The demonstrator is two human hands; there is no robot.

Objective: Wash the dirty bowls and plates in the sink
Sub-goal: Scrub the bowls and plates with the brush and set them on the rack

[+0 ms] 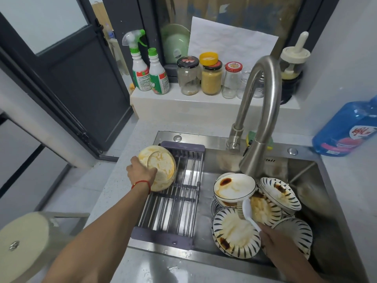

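Yellow bowl [161, 170], soapy, is gripped by the left hand [140, 172] and set upside down on the rack [173, 201]. Right hand [273, 237] pinches a spoon [247, 211] over sauce-stained plates [236, 231] piled in the sink [306, 170]; most washing remains.

Head view, looking down, close over sink [312, 168]

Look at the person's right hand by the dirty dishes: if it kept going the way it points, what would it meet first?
The right hand holds a white spoon and points up-left. First in line is probably the striped bowl under the spoon's tip, though depth is unclear.
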